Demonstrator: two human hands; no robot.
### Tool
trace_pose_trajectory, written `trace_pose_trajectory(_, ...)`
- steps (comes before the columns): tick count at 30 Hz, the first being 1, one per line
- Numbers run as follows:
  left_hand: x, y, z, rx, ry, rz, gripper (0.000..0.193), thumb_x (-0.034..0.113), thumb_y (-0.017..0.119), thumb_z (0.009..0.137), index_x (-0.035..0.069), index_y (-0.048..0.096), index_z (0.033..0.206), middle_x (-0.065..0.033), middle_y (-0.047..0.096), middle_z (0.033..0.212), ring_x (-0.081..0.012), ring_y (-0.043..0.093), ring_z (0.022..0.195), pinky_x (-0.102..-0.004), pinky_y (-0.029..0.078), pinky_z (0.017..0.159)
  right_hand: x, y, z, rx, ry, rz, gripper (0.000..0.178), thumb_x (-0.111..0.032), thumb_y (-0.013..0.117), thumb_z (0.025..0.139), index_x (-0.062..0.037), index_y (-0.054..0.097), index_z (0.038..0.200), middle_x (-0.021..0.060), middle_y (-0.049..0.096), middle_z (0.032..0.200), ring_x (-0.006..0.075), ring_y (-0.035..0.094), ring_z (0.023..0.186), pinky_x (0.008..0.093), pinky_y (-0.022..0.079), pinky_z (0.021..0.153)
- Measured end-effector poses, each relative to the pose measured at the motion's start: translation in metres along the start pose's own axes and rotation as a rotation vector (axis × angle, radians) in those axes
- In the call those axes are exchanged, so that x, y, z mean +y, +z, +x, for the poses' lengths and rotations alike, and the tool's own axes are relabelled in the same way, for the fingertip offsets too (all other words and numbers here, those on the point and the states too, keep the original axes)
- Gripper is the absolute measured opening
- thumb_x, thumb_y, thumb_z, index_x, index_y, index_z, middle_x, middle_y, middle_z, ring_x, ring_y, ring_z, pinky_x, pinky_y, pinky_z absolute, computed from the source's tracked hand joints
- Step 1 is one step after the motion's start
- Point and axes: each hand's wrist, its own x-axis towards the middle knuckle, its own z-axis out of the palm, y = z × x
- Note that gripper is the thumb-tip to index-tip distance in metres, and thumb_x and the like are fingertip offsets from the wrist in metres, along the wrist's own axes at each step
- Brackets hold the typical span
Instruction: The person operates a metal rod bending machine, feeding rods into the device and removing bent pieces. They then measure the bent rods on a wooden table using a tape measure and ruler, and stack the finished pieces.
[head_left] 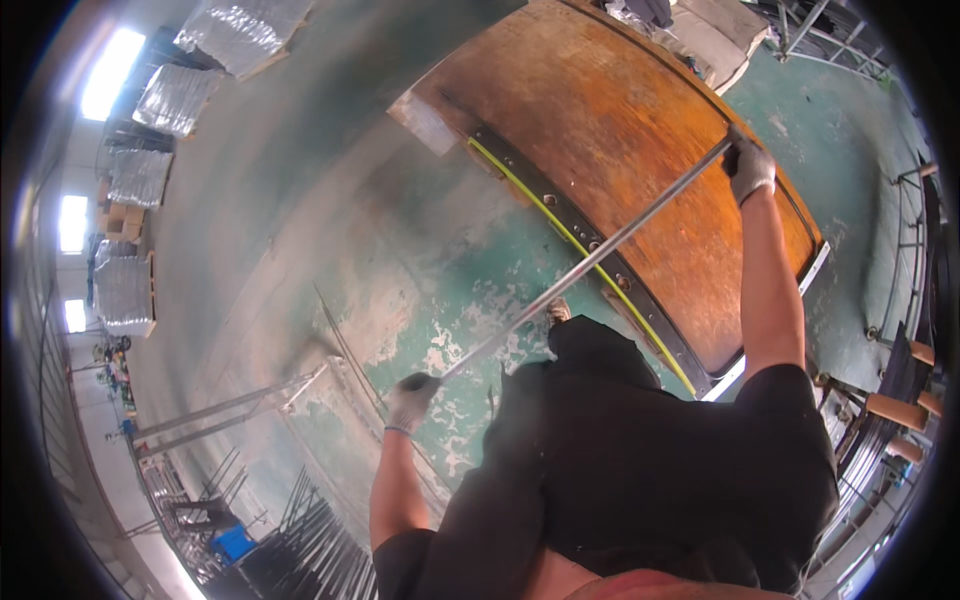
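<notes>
The left grip (pixel 411 400), gloved, clasps the lower end of a straight metal tube (pixel 575 269); the right grip (pixel 748 168) clasps its other end. The tube slants between both grips (crossing a yellow-green strip (pixel 621 295)), and a wooden-topped counter (pixel 590 110) spreads leftward from the right grip.

There are two hands, one left hand (pixel 411 402) and one right hand (pixel 750 170), one metal bar (pixel 585 265), one table (pixel 600 110), one yellow strip (pixel 545 211), one shoe (pixel 559 311), four wrapped stacks (pixel 178 99), three bright windows (pixel 113 75) and one blue box (pixel 233 543). The dark rods (pixel 312 530) are too many to count.
</notes>
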Motion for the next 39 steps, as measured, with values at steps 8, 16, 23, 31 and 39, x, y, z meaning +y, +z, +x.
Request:
trace_pose_trajectory(8, 0.101, -0.022, 0.093, 0.005, 0.100, -0.031, 0.030, 0.027, 0.075, 0.100, -0.002, 0.077, 0.099, -0.0037, 0.072, 0.084, -0.0114, 0.061, 0.078, -0.0328, 0.051, 0.072, 0.088, 0.214, -0.110, -0.116, 0.061, -0.320, 0.029, -0.032, 0.071, 0.108, -0.0053, 0.078, 0.098, 0.0070, 0.070, 0.069, 0.0177, 0.068, 0.059, 0.0357, 0.053, 0.054)
trace_pose_trajectory(16, 0.183, -0.086, 0.251, -0.018, 0.236, 0.157, 0.036, 0.034, 0.074, 0.101, -0.001, 0.077, 0.102, -0.0093, 0.073, 0.085, -0.0147, 0.063, 0.079, -0.0361, 0.054, 0.077, 0.159, 0.382, -0.079, -0.163, 0.139, -0.380, 0.037, -0.033, 0.068, 0.110, 0.0018, 0.077, 0.102, 0.0092, 0.072, 0.075, 0.0190, 0.065, 0.058, 0.0375, 0.051, 0.053)
trace_pose_trajectory(23, 0.161, -0.211, 0.358, -0.063, 0.065, 0.139, 0.037, 0.033, 0.078, 0.098, -0.004, 0.077, 0.094, -0.0074, 0.070, 0.079, -0.0142, 0.060, 0.076, -0.0348, 0.051, 0.074, 0.130, 0.450, 0.023, -0.116, 0.156, -0.384, 0.039, -0.038, 0.066, 0.110, -0.0031, 0.075, 0.097, 0.0088, 0.071, 0.073, 0.0206, 0.065, 0.056, 0.0368, 0.053, 0.055)
trace_pose_trajectory(31, 0.159, -0.230, 0.387, 0.019, 0.106, 0.113, 0.036, 0.033, 0.077, 0.100, -0.003, 0.076, 0.094, -0.0087, 0.069, 0.077, -0.0149, 0.059, 0.074, -0.0366, 0.051, 0.074, 0.190, 0.502, 0.091, -0.167, 0.182, -0.473, 0.043, -0.044, 0.071, 0.104, -0.0047, 0.078, 0.090, 0.0064, 0.072, 0.072, 0.0188, 0.066, 0.060, 0.0389, 0.054, 0.060)
trace_pose_trajectory(39, 0.204, -0.234, 0.399, 0.029, -0.036, 0.153, 0.035, 0.031, 0.075, 0.100, -0.003, 0.073, 0.088, -0.0100, 0.065, 0.073, -0.0144, 0.056, 0.072, -0.0372, 0.048, 0.070, 0.216, 0.523, 0.130, -0.114, 0.155, -0.559, 0.038, -0.037, 0.074, 0.102, 0.0007, 0.079, 0.105, 0.0065, 0.071, 0.075, 0.0163, 0.065, 0.061, 0.0345, 0.053, 0.058)
